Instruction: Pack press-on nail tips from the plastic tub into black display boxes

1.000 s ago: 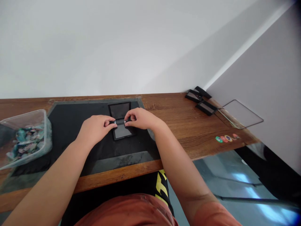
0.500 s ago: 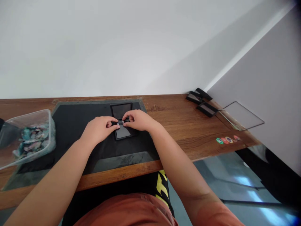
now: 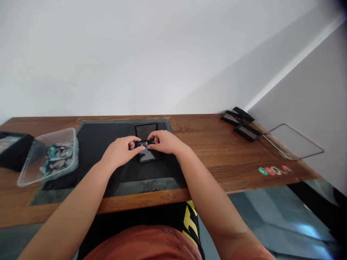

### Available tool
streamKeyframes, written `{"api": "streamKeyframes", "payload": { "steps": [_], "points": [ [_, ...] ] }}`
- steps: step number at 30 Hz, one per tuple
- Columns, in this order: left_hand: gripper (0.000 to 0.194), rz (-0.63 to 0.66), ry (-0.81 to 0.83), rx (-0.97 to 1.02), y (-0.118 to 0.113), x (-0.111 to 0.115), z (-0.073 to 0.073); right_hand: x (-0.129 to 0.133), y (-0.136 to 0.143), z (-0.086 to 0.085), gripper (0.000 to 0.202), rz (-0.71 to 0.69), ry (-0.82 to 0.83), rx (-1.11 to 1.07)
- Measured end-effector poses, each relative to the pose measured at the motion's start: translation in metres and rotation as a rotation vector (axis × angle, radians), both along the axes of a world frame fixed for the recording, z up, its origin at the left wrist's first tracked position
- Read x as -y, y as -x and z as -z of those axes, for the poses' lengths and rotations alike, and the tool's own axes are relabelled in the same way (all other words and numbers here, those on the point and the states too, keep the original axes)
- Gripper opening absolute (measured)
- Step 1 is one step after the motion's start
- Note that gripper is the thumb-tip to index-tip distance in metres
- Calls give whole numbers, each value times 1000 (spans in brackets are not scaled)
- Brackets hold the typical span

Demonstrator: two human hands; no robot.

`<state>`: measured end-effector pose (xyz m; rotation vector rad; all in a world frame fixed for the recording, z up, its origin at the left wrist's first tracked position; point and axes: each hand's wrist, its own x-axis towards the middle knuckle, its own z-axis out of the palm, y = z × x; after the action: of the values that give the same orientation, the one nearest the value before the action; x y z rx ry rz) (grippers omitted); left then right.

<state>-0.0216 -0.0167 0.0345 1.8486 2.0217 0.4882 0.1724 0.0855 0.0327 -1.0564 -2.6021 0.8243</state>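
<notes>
An open flat black case point(image 3: 148, 156) lies on the dark mat, its framed lid point(image 3: 146, 130) raised at the back and a grey panel in its base. Over the hinge side of the case, a small shiny piece point(image 3: 144, 143), partly clear, sits between my fingertips; its exact kind is too small to make out. My left hand point(image 3: 118, 151) pinches the left end of this piece with thumb and forefinger. From the other side my right hand point(image 3: 166, 142) is closed in a like pinch on its right end. The fingers cover part of the piece.
On the left stand a clear plastic tub point(image 3: 74, 153) of small wrapped packets and a black bin point(image 3: 20, 155). Several black cases point(image 3: 247, 132) lie at the back right near a wire frame point(image 3: 303, 141). Round stickers point(image 3: 275, 170) lie near the table's right end.
The view has shifted left, bringing the black bin into sight. Both hands remain over the open case, and the small piece between the fingertips now shows more plainly.
</notes>
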Motion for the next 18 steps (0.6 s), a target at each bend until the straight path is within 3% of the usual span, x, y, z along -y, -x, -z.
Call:
{"api": "streamKeyframes", "payload": {
  "steps": [4, 7, 9, 11, 13, 15, 18],
  "points": [
    [44, -69, -111, -3, 12, 41, -39, -1, -2, 0, 28, 8, -19, -31],
    [41, -247, -191, -109, 54, 77, -70, 0, -3, -1, 30, 33, -35, -43],
    [41, -431, -270, -153, 94, 93, -81, 2, -3, -3, 31, 36, -47, -45],
    [41, -565, -232, -218, 133, 101, -82, 4, -3, -6, 30, 30, -55, -48],
    [41, -505, -19, -262, 159, 102, -72, 5, -3, -8, 28, 29, -62, -54],
    [47, -398, 95, -280, 170, 101, -59, 4, -3, -9, 26, 35, -71, -53],
    [47, -297, 142, -292, 168, 99, -42, 3, -3, -8, 25, 40, -75, -39]
  ]
}}
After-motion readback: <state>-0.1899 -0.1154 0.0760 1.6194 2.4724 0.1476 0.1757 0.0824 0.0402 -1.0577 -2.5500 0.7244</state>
